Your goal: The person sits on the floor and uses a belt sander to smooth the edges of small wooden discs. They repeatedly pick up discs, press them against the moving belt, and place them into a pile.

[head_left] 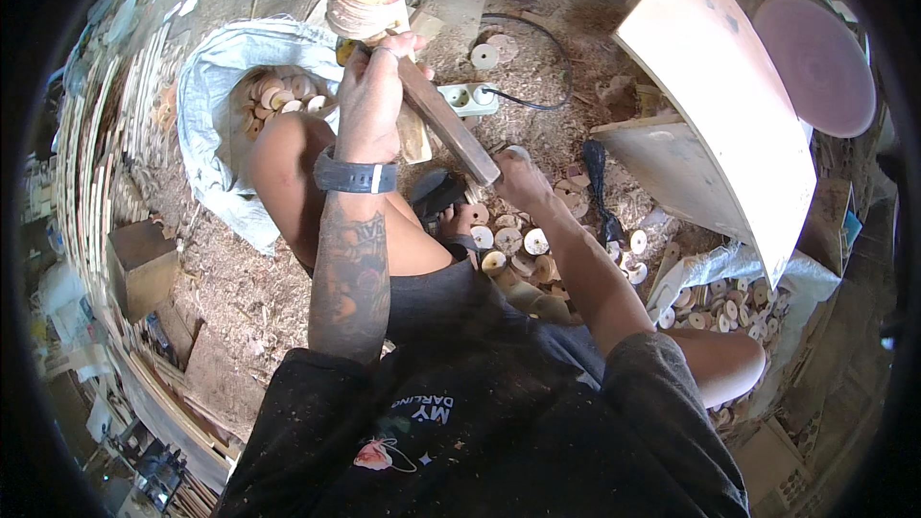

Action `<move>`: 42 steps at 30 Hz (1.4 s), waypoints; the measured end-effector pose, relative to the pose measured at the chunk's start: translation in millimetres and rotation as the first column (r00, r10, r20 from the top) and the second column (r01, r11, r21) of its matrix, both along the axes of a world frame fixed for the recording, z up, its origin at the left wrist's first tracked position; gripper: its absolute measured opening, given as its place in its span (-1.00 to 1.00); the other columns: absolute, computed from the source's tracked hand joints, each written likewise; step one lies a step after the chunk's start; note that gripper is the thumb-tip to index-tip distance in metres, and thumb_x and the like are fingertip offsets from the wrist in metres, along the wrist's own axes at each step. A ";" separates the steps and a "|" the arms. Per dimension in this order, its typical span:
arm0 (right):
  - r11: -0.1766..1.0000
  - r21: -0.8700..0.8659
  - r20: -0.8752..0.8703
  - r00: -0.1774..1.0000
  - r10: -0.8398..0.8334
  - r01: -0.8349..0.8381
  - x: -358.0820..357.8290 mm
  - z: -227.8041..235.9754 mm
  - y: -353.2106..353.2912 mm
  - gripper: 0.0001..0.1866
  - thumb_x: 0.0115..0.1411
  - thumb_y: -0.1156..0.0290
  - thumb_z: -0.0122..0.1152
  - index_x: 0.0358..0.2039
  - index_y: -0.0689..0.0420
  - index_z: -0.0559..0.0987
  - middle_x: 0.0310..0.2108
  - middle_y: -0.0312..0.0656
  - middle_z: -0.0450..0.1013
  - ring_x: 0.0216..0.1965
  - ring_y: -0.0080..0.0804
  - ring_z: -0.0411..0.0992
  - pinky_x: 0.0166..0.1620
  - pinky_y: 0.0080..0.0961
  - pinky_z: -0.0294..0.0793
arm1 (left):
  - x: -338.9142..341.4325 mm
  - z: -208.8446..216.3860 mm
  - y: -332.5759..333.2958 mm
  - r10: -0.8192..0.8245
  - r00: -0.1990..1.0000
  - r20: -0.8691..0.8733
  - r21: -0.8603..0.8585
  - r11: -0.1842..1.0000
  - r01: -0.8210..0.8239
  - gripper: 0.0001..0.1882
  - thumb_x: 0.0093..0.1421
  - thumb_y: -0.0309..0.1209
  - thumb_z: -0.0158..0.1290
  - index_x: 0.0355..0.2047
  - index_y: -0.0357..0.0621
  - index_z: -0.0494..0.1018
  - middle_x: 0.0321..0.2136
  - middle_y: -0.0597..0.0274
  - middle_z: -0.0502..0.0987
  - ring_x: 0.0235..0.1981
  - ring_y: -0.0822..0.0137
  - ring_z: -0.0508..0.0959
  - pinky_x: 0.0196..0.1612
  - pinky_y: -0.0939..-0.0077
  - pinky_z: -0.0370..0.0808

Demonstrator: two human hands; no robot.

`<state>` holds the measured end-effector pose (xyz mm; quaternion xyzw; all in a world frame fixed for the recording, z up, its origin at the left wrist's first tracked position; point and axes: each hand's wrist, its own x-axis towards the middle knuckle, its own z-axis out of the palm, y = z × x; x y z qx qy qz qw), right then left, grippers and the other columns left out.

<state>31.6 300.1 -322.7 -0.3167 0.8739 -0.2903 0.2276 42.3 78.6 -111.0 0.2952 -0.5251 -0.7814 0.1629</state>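
My left hand [372, 101] is closed around the upper part of a dark wooden bar [446, 125], which slants down to the right. Just beyond that hand, a stack of pale wooden discs [369, 5] sits on a thin rod through the centre holes. My right hand [523, 182] is closed beside the bar's lower end; what its fingers hold is hidden. Several loose wooden discs with centre holes [508, 241] lie below the hands, near my foot [457, 221].
A white woven sack [206, 86] holding discs stands left, another sack [815, 278] right. A power strip [468, 99] with a black cable lies ahead. A large curved board [715, 67] rises at right, near a round pinkish disc [820, 62]. Wood shavings [240, 297] cover the floor.
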 end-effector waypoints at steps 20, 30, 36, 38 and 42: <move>0.901 0.433 -0.071 0.997 -0.001 0.032 18.1 -6.3 -15.1 -0.70 0.10 0.49 0.09 -0.12 0.26 0.40 -0.05 0.02 0.43 0.10 -0.01 0.30 0.12 -0.18 0.36 | -1.3 2.2 5.8 -0.011 1.000 0.004 0.008 1.000 0.011 -0.74 0.18 -0.31 0.09 -0.20 -0.22 0.45 -0.30 0.19 0.58 -0.48 0.43 0.49 -0.33 0.53 0.48; 0.993 -0.063 0.211 0.974 -0.083 0.098 26.9 9.0 17.2 -0.60 0.05 0.26 0.32 -0.14 0.16 0.46 -0.29 -0.02 0.48 -0.26 -0.17 0.50 -0.19 -0.24 0.47 | -2.3 0.3 6.1 -0.031 0.999 -0.013 -0.001 1.000 0.031 -0.76 0.17 -0.33 0.09 -0.23 -0.23 0.46 -0.33 0.21 0.57 -0.48 0.41 0.50 -0.35 0.55 0.49; 0.909 0.092 0.222 0.881 -0.418 0.408 -45.9 0.0 17.8 -0.49 0.06 0.18 0.32 -0.09 0.29 0.48 -0.26 0.10 0.54 -0.24 -0.15 0.54 -0.18 -0.28 0.54 | -4.4 0.6 7.8 -0.011 1.000 -0.002 -0.001 1.000 0.011 -0.77 0.21 -0.34 0.05 -0.22 -0.24 0.45 -0.31 0.21 0.56 -0.47 0.42 0.50 -0.35 0.54 0.49; 0.935 0.211 0.220 0.918 -0.329 0.284 -49.7 -5.6 13.7 -0.47 0.03 0.19 0.33 -0.07 0.28 0.48 -0.23 0.14 0.54 -0.18 -0.12 0.54 -0.13 -0.26 0.54 | -5.8 0.0 7.6 -0.020 1.000 -0.003 -0.002 1.000 0.020 -0.76 0.23 -0.34 0.02 -0.20 -0.26 0.44 -0.30 0.20 0.56 -0.45 0.42 0.50 -0.34 0.53 0.50; 0.955 0.254 0.247 0.944 -0.217 0.153 -31.9 -8.7 4.1 -0.34 -0.07 0.21 0.39 -0.01 0.26 0.37 -0.12 0.24 0.43 -0.09 0.10 0.47 -0.03 -0.14 0.51 | -7.2 -2.7 10.7 -0.026 1.000 0.011 -0.031 0.999 0.026 -0.67 0.17 -0.29 0.08 -0.10 -0.18 0.42 -0.25 0.16 0.57 -0.40 0.40 0.49 -0.30 0.49 0.50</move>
